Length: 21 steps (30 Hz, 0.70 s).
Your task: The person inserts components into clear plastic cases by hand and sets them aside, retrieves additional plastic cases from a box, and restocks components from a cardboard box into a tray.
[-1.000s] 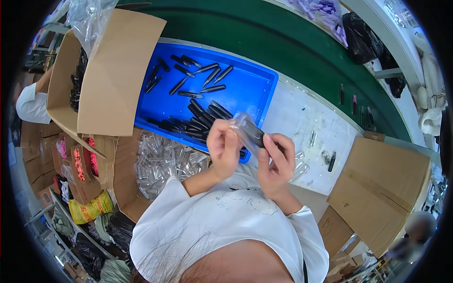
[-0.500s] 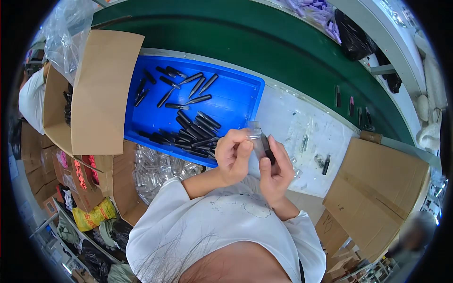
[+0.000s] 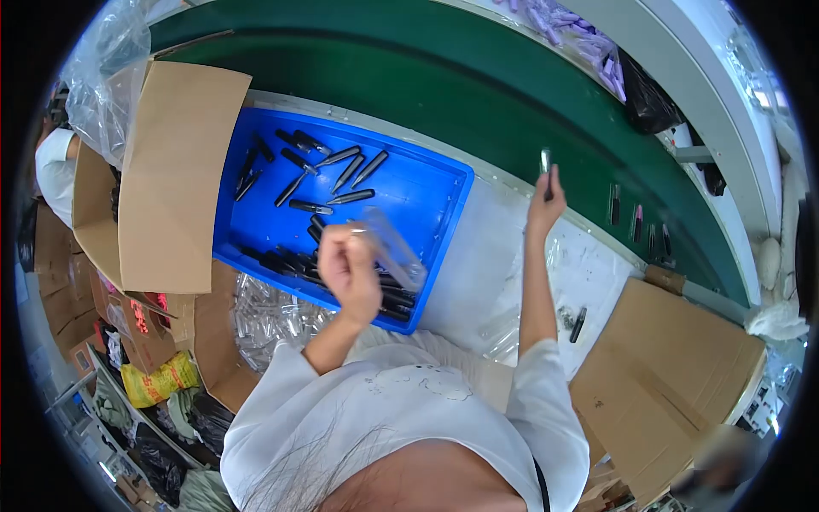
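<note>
My left hand [image 3: 351,269] is closed, with a clear plastic sleeve [image 3: 397,254] jutting from its fingers to the right, smeared by motion. It hovers over the near side of a blue tray [image 3: 431,192] that holds several black pen-like tubes [image 3: 369,171]. Stretched out to the far right, my right hand [image 3: 547,207] pinches a dark tube with a clear tip [image 3: 546,160] upright at the edge of the green belt [image 3: 478,111].
Several similar tubes [image 3: 614,205] lie on the belt at right. A loose dark tube [image 3: 578,324] lies on the white table [image 3: 478,222]. Cardboard boxes [image 3: 183,171] flank the tray, and clear plastic pieces [image 3: 273,316] fill one below. Purple pieces [image 3: 563,26] sit beyond the belt.
My hands were together before my chest, holding the clear plastic and a dark tube. They have parted: the left moved left over the tray, the right reached out to the belt.
</note>
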{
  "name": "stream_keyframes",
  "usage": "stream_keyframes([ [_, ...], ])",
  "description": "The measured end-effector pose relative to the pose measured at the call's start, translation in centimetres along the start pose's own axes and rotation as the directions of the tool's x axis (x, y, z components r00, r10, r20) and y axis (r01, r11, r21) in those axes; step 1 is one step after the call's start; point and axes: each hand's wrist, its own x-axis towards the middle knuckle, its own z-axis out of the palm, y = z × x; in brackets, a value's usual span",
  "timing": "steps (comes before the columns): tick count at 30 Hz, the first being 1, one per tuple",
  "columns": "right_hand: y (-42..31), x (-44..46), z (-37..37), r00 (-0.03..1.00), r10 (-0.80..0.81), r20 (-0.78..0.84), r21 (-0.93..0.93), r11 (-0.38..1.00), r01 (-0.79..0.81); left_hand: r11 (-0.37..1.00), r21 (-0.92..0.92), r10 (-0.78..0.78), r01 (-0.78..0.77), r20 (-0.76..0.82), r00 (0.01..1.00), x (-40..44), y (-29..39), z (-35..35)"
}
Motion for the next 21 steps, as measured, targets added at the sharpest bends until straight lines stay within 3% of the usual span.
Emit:
stream_keyframes([
  [1, 4.4, 2.2, 0.2, 0.993, -0.093, -0.076, -0.235, 0.969, 0.073, 0.998, 0.059, 0.000, 0.001, -0.026, 1.000, 0.3, 0.0, -1.1],
  [3, 8.5, 5.3, -0.3, 0.955, -0.261, -0.140, -0.714, 0.695, 0.085, 0.995, 0.093, -0.015, 0.025, -0.108, 0.994, 0.2, 0.5, -3.2],
  [4, 9.7, 6.2, -1.2, 0.994, -0.021, -0.112, -0.762, 0.644, -0.072, 0.996, 0.068, -0.040, 0.050, -0.144, 0.989, 0.3, 0.6, -4.0],
  [5, 10.6, 6.1, -1.6, 0.994, 0.000, -0.110, -0.788, 0.610, -0.087, 0.994, 0.104, 0.030, -0.013, -0.164, 0.986, 0.7, 0.6, -4.9],
  [7, 9.6, 6.0, -0.7, 0.995, 0.018, -0.094, -0.812, 0.578, -0.087, 0.992, 0.117, -0.021, 0.047, -0.212, 0.977, 0.6, 0.9, -6.5],
  [9, 5.0, 4.9, 0.7, 0.908, -0.397, -0.131, -0.628, 0.742, 0.234, 0.990, 0.118, -0.054, 0.083, -0.230, 0.972, -0.2, 1.1, -8.0],
  [10, 1.8, 3.5, 1.3, 0.881, -0.474, -0.012, -0.457, 0.786, 0.417, 0.982, 0.162, -0.065, 0.097, -0.196, 0.979, -0.5, 1.1, -8.6],
  [11, -2.1, 0.8, 2.6, 0.866, -0.492, 0.093, -0.194, 0.844, 0.500, 0.972, 0.206, -0.077, 0.110, -0.161, 0.984, -0.7, 0.8, -9.1],
  [12, -2.7, -2.2, 4.2, 0.867, -0.381, 0.321, 0.168, 0.924, 0.344, 0.962, 0.244, -0.089, 0.120, -0.135, 0.987, -0.9, 0.4, -9.4],
  [13, -5.6, -5.8, 4.9, 0.718, -0.344, 0.605, 0.250, 0.938, 0.239, 0.960, 0.249, -0.098, 0.127, -0.125, 0.987, -1.0, 0.5, -9.4],
  [14, -5.3, -9.1, 6.7, 0.458, -0.497, 0.737, 0.386, 0.866, 0.319, 0.960, 0.251, -0.100, 0.125, -0.112, 0.989, -1.1, 0.5, -9.3],
  [15, -7.1, -12.5, 6.5, 0.147, -0.440, 0.886, 0.325, 0.815, 0.480, 0.958, 0.244, -0.121, 0.151, -0.132, 0.984, -1.4, 0.6, -9.3],
  [16, -8.4, -15.3, 5.6, -0.066, -0.288, 0.955, 0.264, 0.732, 0.628, 0.957, 0.247, -0.121, 0.151, -0.131, 0.984, -1.7, 0.8, -9.4],
  [18, -6.3, -19.8, 4.9, -0.126, -0.168, 0.978, 0.204, 0.615, 0.762, 0.975, 0.179, -0.114, 0.134, -0.121, 0.986, -2.1, 1.3, -9.8],
  [21, -5.4, -20.6, 4.4, -0.101, -0.154, 0.983, 0.180, 0.681, 0.710, 0.977, 0.146, -0.135, 0.153, -0.123, 0.983, -2.8, 1.5, -10.5],
])
